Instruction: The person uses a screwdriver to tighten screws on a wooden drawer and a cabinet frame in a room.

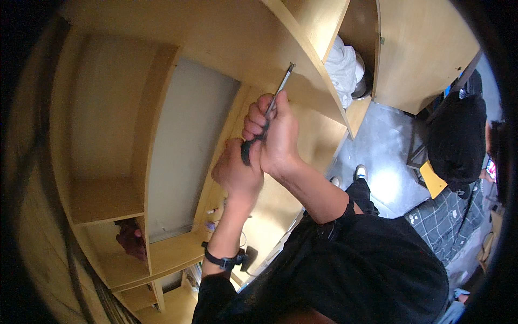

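Screwdriver (272,102) gripped by both hands (278,137) (237,173) — fingers closed; tip may slip off shelf (302,81) if tilted.

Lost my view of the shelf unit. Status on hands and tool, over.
Both hands on the screwdriver: right hand gripping the shaft, left hand at the handle. Tip at the wooden shelf edge. Nothing in the way.
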Available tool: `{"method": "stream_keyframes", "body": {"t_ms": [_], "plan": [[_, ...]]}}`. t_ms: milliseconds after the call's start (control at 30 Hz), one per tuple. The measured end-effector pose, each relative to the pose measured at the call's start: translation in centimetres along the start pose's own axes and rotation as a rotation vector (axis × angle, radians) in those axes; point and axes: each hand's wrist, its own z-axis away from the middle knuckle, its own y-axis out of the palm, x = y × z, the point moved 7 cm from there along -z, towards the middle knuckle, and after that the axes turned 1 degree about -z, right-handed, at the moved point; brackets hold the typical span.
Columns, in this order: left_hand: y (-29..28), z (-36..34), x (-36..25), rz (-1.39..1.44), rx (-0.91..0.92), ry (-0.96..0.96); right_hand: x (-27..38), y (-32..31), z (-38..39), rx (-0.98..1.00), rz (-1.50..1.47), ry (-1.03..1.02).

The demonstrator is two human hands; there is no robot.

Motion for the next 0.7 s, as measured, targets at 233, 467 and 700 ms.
{"method": "stream_keyframes", "body": {"t_ms": [233,467,700], "plan": [[0.3,-0.1,1.3,0.733,0.046,-0.636,0.4,2.0,-0.4,0.752,-0.454,0.16],[-2.1,-0.6,0.3,0.355,0.009,-0.189,0.4,1.4,-0.4,0.211,-0.187,-0.023],[-1.8,-1.2,0.0,0.106,0.003,-0.198,0.2,2.6,0.3,0.246,-0.157,0.005]]}}
